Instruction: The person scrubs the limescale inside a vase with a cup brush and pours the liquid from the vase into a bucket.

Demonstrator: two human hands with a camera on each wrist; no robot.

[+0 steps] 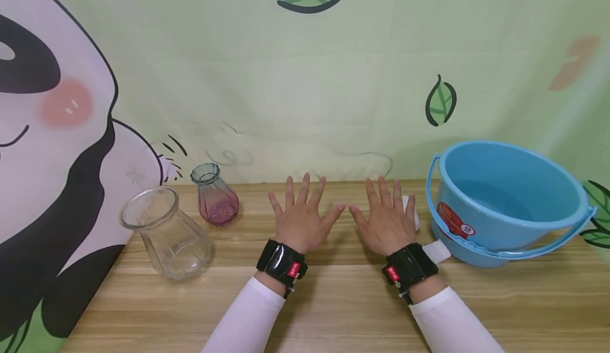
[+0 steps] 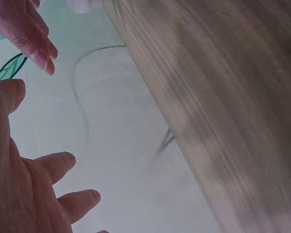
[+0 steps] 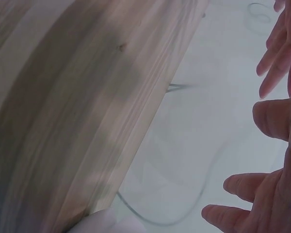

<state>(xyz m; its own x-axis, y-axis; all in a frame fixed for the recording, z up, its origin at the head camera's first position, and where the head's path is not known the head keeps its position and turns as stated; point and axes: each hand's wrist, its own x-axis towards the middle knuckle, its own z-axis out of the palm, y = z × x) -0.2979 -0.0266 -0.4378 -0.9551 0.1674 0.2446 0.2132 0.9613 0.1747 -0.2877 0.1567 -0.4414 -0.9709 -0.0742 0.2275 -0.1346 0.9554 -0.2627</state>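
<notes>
Over the surface (image 1: 333, 316), just short of its far edge, we spread our left hand (image 1: 301, 223) and right hand (image 1: 388, 223), fingers straight. Wood stretches left to the pink vase (image 1: 218, 199) and clear jar (image 1: 176, 244); rightward, a partly hidden white object (image 1: 416, 222) and blue bucket (image 1: 500, 228) crowd closer. A panda-and-leaf backdrop (image 1: 352, 88) stands behind.

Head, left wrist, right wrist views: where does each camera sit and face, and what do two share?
Head: head-worn, looking forward and down at left hand and right hand; sleeves show.
Left wrist: worn there, facing tabletop and backdrop; both hands show partly.
Right wrist: worn there, facing likewise; both hands show partly.
Wrist views share tabletop and backdrop.
</notes>
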